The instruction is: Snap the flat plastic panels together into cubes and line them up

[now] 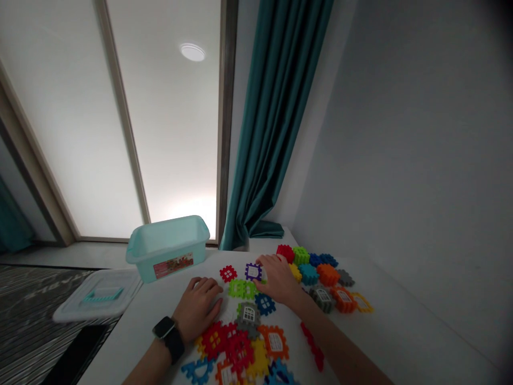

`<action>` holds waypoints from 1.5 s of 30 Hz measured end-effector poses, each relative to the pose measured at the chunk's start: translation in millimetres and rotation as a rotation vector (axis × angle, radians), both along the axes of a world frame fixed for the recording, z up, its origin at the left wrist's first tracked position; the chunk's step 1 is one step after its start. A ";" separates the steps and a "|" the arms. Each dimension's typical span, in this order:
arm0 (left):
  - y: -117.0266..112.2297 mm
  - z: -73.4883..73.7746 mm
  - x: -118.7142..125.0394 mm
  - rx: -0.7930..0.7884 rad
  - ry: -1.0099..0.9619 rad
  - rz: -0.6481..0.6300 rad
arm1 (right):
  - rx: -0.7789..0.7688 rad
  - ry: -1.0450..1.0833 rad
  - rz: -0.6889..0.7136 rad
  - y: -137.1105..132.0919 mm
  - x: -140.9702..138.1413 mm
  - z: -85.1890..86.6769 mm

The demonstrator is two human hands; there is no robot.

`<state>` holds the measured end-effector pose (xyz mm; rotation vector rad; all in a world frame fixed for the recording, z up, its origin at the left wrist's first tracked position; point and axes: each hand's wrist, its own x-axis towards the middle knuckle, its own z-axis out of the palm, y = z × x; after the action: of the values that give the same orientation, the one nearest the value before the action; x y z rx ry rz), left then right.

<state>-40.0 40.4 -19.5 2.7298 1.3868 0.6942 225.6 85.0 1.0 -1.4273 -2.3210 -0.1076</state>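
purple window tile lies between nine and ten o'clock from the nearer right hand, right at its fingertips, though whether pinched i cannot tell, and at two o'clock from the loose, unclenched left hand.

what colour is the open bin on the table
The bin is pale turquoise, best seen in the head view.

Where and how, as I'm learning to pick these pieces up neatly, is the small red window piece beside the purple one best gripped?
Probably by opposite toothed edges, from above and the left: the red window piece seems to lie flat, the left hand is near, and the purple piece sits to its right.
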 end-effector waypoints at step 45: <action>-25.9 1.4 41.4 0.358 -0.259 -0.197 | -0.303 1.021 -0.121 -100.1 -33.8 -23.5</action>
<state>1.4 14.5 -18.1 2.8360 1.0063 1.3345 191.8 -15.0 -22.5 -1.2954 -1.4274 0.7825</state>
